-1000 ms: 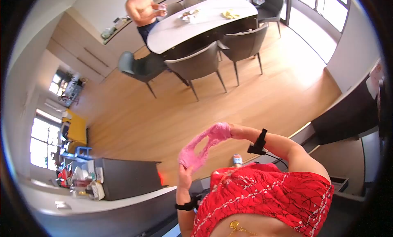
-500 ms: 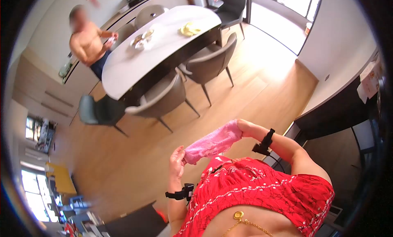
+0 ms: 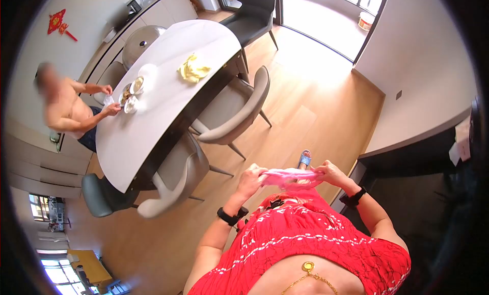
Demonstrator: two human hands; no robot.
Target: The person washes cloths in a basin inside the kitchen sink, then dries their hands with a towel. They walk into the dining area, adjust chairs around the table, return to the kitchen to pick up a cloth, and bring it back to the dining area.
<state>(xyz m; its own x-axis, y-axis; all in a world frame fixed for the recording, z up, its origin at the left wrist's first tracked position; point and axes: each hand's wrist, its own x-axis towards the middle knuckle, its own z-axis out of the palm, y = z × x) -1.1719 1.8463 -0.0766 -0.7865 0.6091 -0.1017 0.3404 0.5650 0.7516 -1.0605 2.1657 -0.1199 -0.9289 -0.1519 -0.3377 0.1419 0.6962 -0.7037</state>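
A pink cloth (image 3: 291,179) is stretched between my two hands in front of my red dress, seen nearly edge-on with some folds. My left hand (image 3: 249,181) pinches its left end, fingers closed. At the other end, my right hand (image 3: 333,175) grips the cloth with fingers curled around the edge. Both hands are in the air above the wooden floor. A blue slipper (image 3: 305,158) on my foot shows just beyond the cloth.
Ahead left stands a white table (image 3: 122,160) with a crumpled yellow cloth (image 3: 194,69) and several small dishes. Grey chairs (image 3: 237,114) line its near side. Another person (image 3: 71,109) stands at its far left side, hands near the dishes. A dark counter (image 3: 407,188) is on my right.
My view has shifted, so the table sits further left. The pink cloth has gone from slanted and spread to nearly level and narrower. The other person's hands have moved toward the dishes.
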